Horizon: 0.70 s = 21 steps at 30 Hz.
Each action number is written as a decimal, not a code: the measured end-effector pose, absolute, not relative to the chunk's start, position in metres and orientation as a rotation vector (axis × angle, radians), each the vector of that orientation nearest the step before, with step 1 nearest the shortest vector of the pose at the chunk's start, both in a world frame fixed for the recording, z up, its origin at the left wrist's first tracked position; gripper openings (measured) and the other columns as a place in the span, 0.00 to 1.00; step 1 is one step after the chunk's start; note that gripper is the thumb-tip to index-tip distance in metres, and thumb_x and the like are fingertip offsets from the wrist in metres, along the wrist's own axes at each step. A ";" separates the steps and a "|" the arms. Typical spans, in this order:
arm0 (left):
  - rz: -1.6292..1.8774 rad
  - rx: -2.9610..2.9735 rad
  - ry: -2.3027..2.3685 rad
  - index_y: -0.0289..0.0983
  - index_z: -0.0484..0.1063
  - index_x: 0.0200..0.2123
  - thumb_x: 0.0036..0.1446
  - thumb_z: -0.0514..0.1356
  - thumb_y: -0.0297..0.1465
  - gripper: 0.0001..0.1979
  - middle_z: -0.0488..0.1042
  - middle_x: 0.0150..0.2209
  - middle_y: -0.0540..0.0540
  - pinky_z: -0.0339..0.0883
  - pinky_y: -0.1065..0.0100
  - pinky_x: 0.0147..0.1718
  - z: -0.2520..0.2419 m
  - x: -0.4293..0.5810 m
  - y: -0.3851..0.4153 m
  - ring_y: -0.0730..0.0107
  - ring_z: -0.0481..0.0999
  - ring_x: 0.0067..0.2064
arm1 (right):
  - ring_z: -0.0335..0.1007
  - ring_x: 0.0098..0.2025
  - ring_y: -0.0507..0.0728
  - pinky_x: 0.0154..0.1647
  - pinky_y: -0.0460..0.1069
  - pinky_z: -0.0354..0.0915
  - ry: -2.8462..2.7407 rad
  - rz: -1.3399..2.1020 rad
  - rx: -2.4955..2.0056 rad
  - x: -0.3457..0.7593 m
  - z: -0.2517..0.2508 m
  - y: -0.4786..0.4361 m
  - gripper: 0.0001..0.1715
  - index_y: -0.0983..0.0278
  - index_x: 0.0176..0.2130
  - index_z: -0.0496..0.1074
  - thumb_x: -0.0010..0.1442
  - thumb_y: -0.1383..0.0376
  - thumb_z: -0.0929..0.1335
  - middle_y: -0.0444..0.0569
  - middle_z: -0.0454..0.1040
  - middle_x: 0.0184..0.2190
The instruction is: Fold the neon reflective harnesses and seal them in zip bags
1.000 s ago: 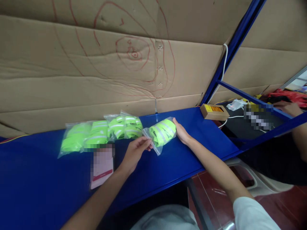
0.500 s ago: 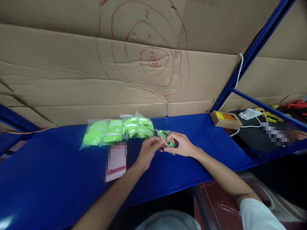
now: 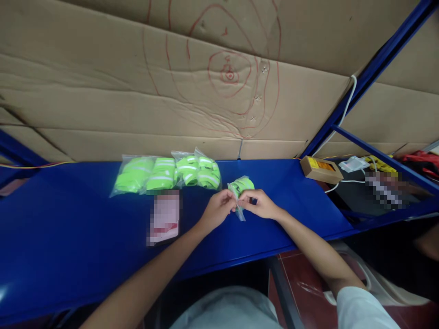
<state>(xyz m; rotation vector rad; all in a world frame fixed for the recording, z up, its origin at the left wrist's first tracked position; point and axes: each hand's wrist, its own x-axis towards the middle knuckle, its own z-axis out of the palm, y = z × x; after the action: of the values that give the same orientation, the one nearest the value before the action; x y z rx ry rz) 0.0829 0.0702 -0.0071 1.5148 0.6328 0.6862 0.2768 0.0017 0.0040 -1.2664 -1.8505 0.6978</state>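
A clear plastic bag [image 3: 243, 183] with a rolled green reflective band inside lies on the blue table [image 3: 85, 242]. At the bag's near edge my left hand [image 3: 219, 208] pinches the plastic from the left. My right hand [image 3: 259, 203] grips the same edge from the right, its thumb and fingertips pressed together. The two hands' fingertips nearly meet there. Left of them, along the back of the table, several bright green bands with pale stripes [image 3: 160, 174] lie in clear bags.
A pink-and-white object [image 3: 166, 214], partly blurred, lies left of my left forearm. A brown box [image 3: 321, 170] stands at the back right, near a white cable. Behind rises a cardboard wall [image 3: 103, 109] with red circles.
The view has shifted slightly. My fingers have moved to the bag's near edge, and more of the green band now shows beyond them.
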 end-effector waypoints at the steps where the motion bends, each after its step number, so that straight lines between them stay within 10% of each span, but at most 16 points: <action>1: 0.694 1.561 0.656 0.37 0.69 0.30 0.56 0.61 0.38 0.09 0.73 0.24 0.51 0.65 0.71 0.30 -0.010 0.083 0.070 0.70 0.74 0.28 | 0.65 0.26 0.50 0.30 0.45 0.61 -1.865 0.685 -1.269 0.276 0.003 0.002 0.15 0.63 0.36 0.76 0.67 0.55 0.69 0.43 0.73 0.25; 21: 0.862 2.048 0.852 0.38 0.61 0.22 0.63 0.53 0.38 0.18 0.60 0.20 0.54 0.54 0.70 0.28 0.003 0.073 0.066 0.75 0.62 0.24 | 0.61 0.27 0.50 0.30 0.46 0.59 -1.513 0.181 -1.340 0.272 0.003 0.000 0.07 0.62 0.28 0.69 0.58 0.70 0.67 0.40 0.65 0.24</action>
<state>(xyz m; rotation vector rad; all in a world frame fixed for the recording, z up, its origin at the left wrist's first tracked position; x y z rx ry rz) 0.0729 0.0663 0.0026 2.0476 0.8523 0.8616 0.2724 0.0004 0.0029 -1.3403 -1.5128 0.1810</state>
